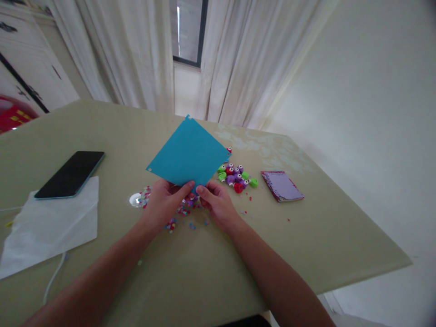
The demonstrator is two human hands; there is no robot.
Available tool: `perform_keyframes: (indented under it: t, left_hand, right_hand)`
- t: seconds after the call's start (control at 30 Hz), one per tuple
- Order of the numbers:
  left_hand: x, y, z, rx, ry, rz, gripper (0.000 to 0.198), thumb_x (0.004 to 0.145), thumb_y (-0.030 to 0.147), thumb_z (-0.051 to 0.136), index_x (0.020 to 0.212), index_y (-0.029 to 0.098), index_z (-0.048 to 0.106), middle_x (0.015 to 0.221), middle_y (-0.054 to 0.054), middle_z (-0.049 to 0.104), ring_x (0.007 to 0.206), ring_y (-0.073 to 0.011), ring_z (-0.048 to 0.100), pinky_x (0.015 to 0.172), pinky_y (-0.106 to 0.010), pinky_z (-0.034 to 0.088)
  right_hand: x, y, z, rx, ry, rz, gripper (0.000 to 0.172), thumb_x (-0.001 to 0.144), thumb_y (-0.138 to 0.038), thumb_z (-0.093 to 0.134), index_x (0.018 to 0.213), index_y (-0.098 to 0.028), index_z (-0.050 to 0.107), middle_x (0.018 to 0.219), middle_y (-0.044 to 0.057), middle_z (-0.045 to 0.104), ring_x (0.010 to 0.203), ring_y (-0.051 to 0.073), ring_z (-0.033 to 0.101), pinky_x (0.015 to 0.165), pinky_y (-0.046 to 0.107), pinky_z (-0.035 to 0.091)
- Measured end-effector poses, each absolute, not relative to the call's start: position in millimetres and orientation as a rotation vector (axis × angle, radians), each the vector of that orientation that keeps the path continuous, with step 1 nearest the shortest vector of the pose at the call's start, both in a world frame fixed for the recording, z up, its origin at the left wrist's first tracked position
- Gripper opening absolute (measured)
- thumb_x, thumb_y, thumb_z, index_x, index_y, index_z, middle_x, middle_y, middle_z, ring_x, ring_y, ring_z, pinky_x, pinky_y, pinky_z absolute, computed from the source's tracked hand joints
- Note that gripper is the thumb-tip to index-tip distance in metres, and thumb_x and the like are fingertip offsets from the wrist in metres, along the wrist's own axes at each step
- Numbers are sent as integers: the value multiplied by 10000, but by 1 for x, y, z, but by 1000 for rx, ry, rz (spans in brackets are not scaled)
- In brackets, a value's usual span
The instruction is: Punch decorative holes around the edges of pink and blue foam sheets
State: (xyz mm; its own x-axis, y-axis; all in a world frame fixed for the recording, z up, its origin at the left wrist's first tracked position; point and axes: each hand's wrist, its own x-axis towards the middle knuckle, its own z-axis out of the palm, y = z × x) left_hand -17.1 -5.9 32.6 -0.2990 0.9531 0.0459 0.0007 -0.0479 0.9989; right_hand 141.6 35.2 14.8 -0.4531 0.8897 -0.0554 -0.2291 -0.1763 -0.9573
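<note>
A square sheet of blue paper [190,152] is held up over the table, one corner pointing toward me. Its far corner and left corner show small notches or holes. My left hand [165,197] is closed on the near left edge, thumb on top. Close beside it, my right hand [216,200] pinches the near corner between thumb and fingers. Something purple shows just below the fingertips, too hidden to name. Small coloured paper bits [184,210] lie scattered under both hands. Behind the right hand is a pile of small red, purple and green pieces with white round tops [235,176].
A stack of purple paper sheets [283,186] lies on the green table [218,272] to the right. On the left a black phone [71,175] rests partly on a white sheet [54,227], with a white cable [54,277] near it. A shiny round spot [135,200] is left of the bits.
</note>
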Motion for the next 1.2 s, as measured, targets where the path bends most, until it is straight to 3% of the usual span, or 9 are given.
perform_keyframes:
  t: [0.47,0.63,0.8,0.93,1.2]
  left_hand:
    - [-16,-7,34,1101,1428,1465,355,739,518,852,795,186,737,713,-62,776,634,-228,709,611,-317,560]
    - [-18,-8,39,1050,1474,1466,385,726,551,859,764,190,729,669,-63,768,618,-244,718,594,-325,559]
    - [-21,-8,39,1033,1514,1480,370,726,549,865,769,206,734,669,-61,775,599,-248,716,573,-326,546]
    - [-22,-9,37,1053,1541,1458,378,763,563,846,700,208,730,670,-73,776,590,-235,702,573,-322,537]
    - [-24,-7,38,1012,1494,1613,336,796,529,823,799,226,680,616,8,691,527,-169,610,509,-273,457]
  right_hand:
    - [144,37,16,-890,-1265,1730,481,732,-596,927,716,-208,644,587,-61,500,544,102,371,526,277,242]
    - [150,43,24,-870,-1138,1763,531,620,-556,1001,885,-220,686,712,-36,637,585,107,469,550,260,332]
    - [158,53,28,-868,-1159,1677,475,715,-600,929,887,-210,719,810,14,706,592,103,458,553,265,327]
    - [164,60,25,-918,-1287,1496,444,821,-635,820,904,-202,764,773,13,672,600,121,463,567,283,333]
    - [172,58,15,-1104,-1995,915,238,840,-325,839,1031,-194,784,912,38,728,730,167,594,709,314,458]
